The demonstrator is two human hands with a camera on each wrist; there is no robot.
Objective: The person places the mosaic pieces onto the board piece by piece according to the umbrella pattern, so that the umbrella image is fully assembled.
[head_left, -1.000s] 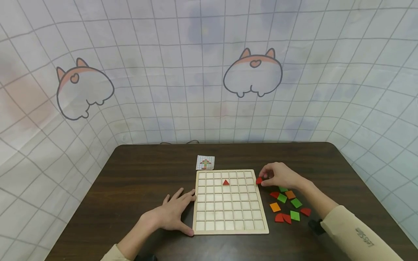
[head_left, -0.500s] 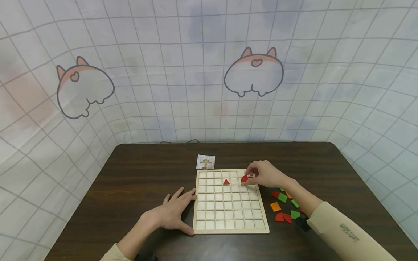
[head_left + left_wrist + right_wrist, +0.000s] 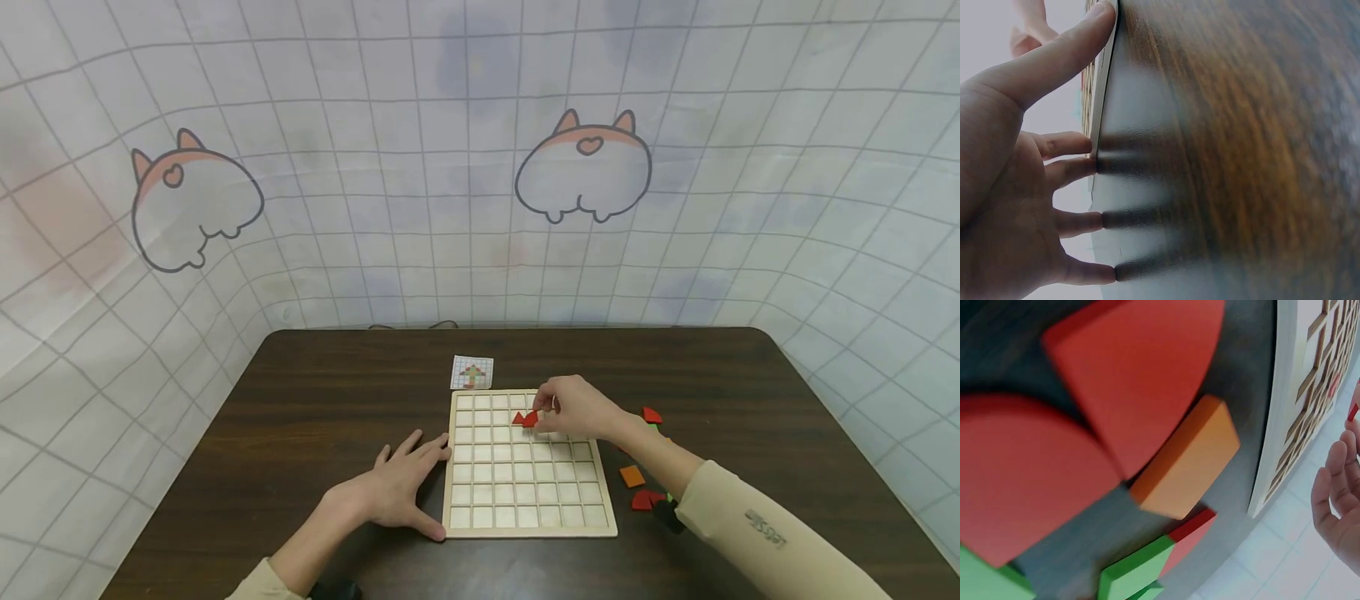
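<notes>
A pale wooden grid board [image 3: 527, 493] lies on the dark table. One red triangle [image 3: 517, 419] sits in a cell of its second row from the back. Just right of that triangle, my right hand [image 3: 576, 408] pinches a red quarter-circle tile [image 3: 531, 419] between thumb and fingers, low over the board. My left hand [image 3: 390, 493] rests spread on the table at the board's left side, its thumb at the near corner and a fingertip against the edge. The left wrist view shows its straight fingers [image 3: 1079, 223] touching the tabletop.
A small card [image 3: 472, 373] printed with a coloured grid picture lies behind the board. Loose tiles lie to the right: a red one [image 3: 651, 415], an orange square [image 3: 632, 476] and several others, partly hidden by the right forearm. A patterned cloth [image 3: 472, 208] hangs behind the table.
My right hand has carried the red quarter-circle tile leftward from the board's right edge to beside the red triangle. The left hand has stayed in place.
</notes>
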